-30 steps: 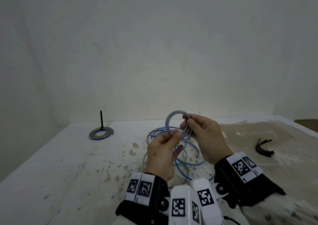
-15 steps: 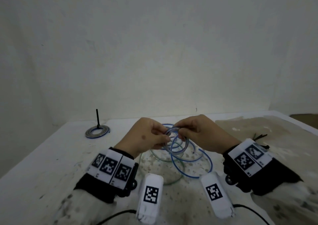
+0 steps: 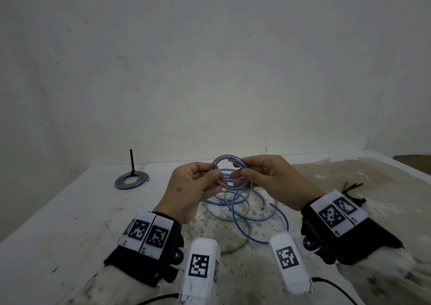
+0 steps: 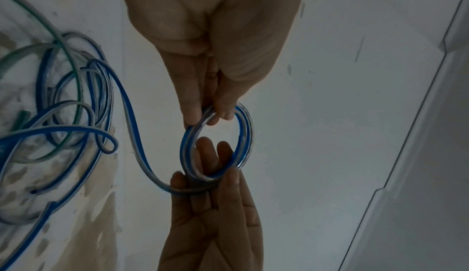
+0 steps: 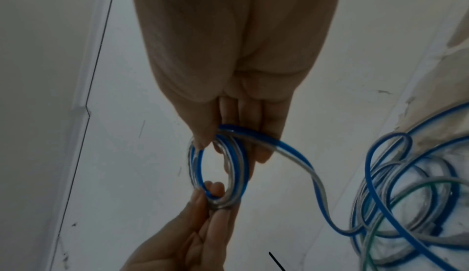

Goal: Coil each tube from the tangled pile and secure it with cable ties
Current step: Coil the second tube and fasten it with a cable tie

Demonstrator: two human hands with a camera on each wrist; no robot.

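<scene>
A small coil of clear tube with a blue stripe (image 3: 229, 175) is held upright above the table between both hands. My left hand (image 3: 215, 176) pinches its left side, shown close in the left wrist view (image 4: 205, 118). My right hand (image 3: 240, 174) pinches the opposite side, with fingers through the ring (image 5: 215, 145). From the coil (image 5: 195, 167) the tube's free length (image 5: 299, 161) runs down to the tangled pile of blue, clear and green tubes (image 3: 245, 213) on the table below.
A finished coil (image 3: 131, 181) lies at the back left of the white table (image 3: 70, 211), a black tie tail standing up from it. A bunch of black cable ties (image 3: 349, 188) lies at the right. A wall stands close behind.
Both hands dipped toward the pile half a second ago and have come back up a little. The coil now stands more upright between them, still gripped by both hands.
</scene>
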